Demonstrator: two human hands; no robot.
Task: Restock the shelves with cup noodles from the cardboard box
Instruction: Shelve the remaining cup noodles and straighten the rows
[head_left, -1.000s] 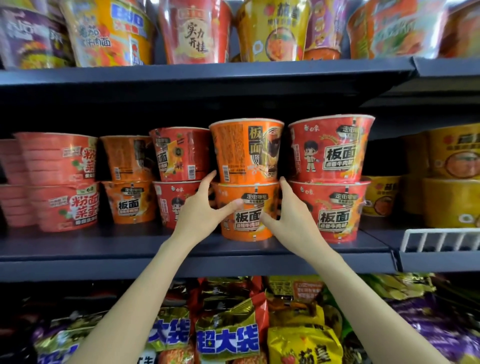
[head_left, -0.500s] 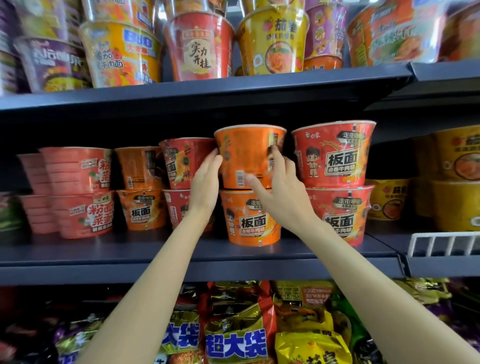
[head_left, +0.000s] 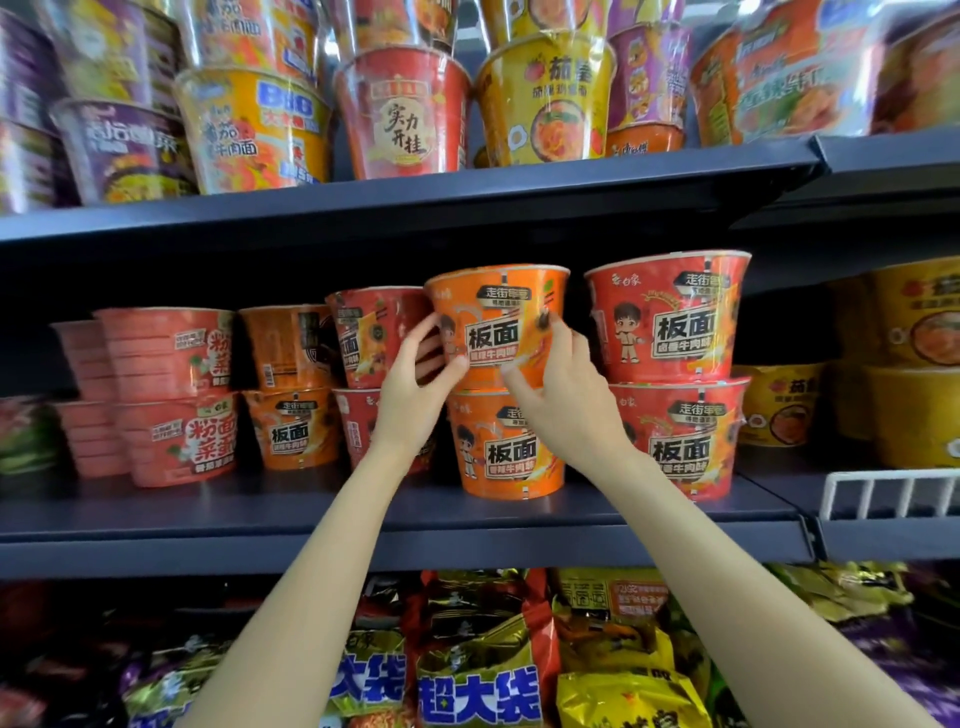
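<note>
You hold the top orange noodle cup (head_left: 501, 325) between both hands, its label facing you, seated on a matching orange cup (head_left: 511, 449) on the middle shelf (head_left: 208, 512). Your left hand (head_left: 415, 387) and right hand (head_left: 563, 392) curl around its lower sides, thumbs on the front. This looks like the straightening step; next, judge it square and let go gently. Just right of your grip stand two stacked red cups (head_left: 670, 317); left, a smaller red cup (head_left: 371, 332).
</note>
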